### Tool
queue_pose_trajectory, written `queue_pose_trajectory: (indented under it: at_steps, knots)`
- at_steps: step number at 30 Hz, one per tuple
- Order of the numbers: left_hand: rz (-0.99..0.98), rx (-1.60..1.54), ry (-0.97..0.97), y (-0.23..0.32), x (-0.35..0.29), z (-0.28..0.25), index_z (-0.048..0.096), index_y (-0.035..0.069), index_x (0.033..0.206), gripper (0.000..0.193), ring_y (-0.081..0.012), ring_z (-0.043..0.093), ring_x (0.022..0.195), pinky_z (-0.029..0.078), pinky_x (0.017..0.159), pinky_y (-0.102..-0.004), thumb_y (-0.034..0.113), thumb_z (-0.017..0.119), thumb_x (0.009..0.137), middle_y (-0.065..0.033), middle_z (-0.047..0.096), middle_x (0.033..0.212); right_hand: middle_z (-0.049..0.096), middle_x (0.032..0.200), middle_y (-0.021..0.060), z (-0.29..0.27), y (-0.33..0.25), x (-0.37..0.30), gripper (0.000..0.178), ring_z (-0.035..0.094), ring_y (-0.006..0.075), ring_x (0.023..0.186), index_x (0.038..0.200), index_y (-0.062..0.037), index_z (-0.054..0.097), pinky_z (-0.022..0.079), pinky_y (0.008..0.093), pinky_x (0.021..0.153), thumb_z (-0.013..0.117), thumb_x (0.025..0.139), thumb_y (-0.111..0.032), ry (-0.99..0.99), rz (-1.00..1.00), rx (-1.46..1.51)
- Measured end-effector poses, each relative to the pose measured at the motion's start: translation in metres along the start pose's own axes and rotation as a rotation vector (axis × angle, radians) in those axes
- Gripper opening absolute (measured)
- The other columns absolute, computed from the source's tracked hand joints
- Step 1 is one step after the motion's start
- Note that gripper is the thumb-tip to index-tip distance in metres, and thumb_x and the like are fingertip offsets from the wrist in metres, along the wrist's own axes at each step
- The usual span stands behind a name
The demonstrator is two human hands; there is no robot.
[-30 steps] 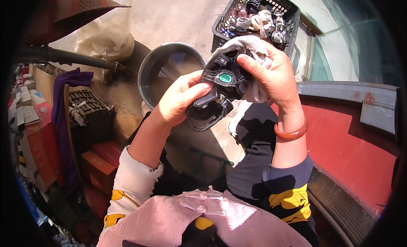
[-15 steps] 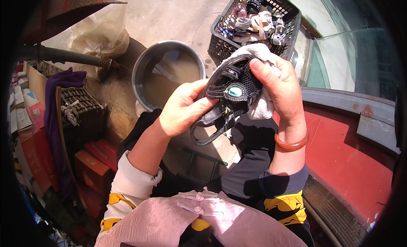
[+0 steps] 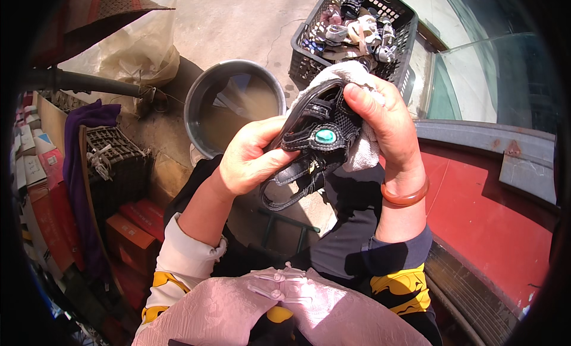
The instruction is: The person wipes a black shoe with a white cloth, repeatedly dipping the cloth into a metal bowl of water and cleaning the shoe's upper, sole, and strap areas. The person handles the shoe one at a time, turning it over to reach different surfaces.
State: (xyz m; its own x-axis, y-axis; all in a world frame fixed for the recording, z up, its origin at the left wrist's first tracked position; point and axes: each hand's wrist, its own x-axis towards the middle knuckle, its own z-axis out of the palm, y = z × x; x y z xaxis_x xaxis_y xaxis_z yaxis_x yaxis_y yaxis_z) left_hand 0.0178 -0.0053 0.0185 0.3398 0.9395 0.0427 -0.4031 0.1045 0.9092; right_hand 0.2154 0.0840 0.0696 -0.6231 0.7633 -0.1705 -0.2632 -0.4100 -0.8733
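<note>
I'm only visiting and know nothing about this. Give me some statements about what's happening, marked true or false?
1. The left grip and right grip both hold a black sandal. True.
2. The sandal's oval ornament is red. False: it is green.
3. A white cloth is bunched at the right grip. True.
4. The black crate is empty. False: it holds footwear.
5. The brown bracelet is on the left wrist. False: the right.

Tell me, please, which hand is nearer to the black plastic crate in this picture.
Right. The right hand is just below the black plastic crate in the view; the left hand is lower and farther left.
</note>
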Motion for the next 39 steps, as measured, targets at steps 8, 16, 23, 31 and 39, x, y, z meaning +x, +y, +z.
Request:
queue_pose_trajectory:
  at_steps: [8, 16, 23, 31, 39]
  knots:
    - [0.004, 0.045, -0.028, 0.006, -0.002, 0.002, 0.055, -0.006, 0.128, 0.037, -0.0126, 0.056, 0.104, 0.045, 0.091, -0.0276, 0.013, 0.057, 0.096, -0.0085, 0.062, 0.115, 0.069, 0.1, 0.0075, -0.005, 0.006, 0.003, 0.031, 0.064, 0.0131, 0.093, 0.109, 0.0035, 0.065, 0.05, 0.0271, 0.086, 0.061, 0.094, -0.024, -0.057, 0.024, -0.002]
    - [0.044, 0.108, -0.029, 0.007, -0.002, 0.004, 0.058, -0.005, 0.123, 0.032, -0.0137, 0.058, 0.099, 0.046, 0.088, -0.028, 0.011, 0.057, 0.095, -0.0096, 0.063, 0.11, 0.069, 0.101, 0.0083, -0.005, 0.006, 0.003, 0.032, 0.064, 0.0143, 0.094, 0.109, 0.0035, 0.065, 0.05, 0.0281, 0.088, 0.063, 0.094, -0.025, -0.085, 0.062, 0.062]
    - [-0.084, -0.096, 0.013, 0.005, -0.004, 0.011, 0.051, -0.005, 0.131, 0.038, -0.0116, 0.057, 0.104, 0.045, 0.092, -0.0274, 0.013, 0.05, 0.098, -0.0078, 0.061, 0.115, 0.069, 0.102, 0.0074, -0.012, 0.011, 0.008, 0.033, 0.063, 0.0128, 0.093, 0.109, 0.0023, 0.065, 0.049, 0.0272, 0.087, 0.058, 0.097, -0.027, -0.021, 0.066, -0.049]
    - [-0.073, -0.201, -0.021, -0.003, 0.006, 0.009, 0.046, -0.005, 0.137, 0.052, -0.0176, 0.055, 0.115, 0.04, 0.103, -0.0309, 0.032, 0.037, 0.102, -0.0121, 0.06, 0.126, 0.068, 0.104, 0.0078, -0.028, 0.013, 0.011, 0.033, 0.063, 0.0131, 0.096, 0.112, 0.0031, 0.065, 0.049, 0.0284, 0.09, 0.06, 0.096, -0.025, 0.054, -0.06, -0.132]
    - [-0.141, -0.355, 0.111, -0.003, 0.005, -0.007, 0.039, -0.005, 0.142, 0.05, -0.0175, 0.062, 0.111, 0.052, 0.094, -0.0317, 0.015, 0.041, 0.097, -0.0134, 0.058, 0.127, 0.069, 0.103, 0.0072, -0.032, 0.009, 0.007, 0.031, 0.065, 0.0126, 0.091, 0.115, 0.0034, 0.064, 0.051, 0.0261, 0.085, 0.063, 0.095, -0.021, 0.354, -0.123, -0.206]
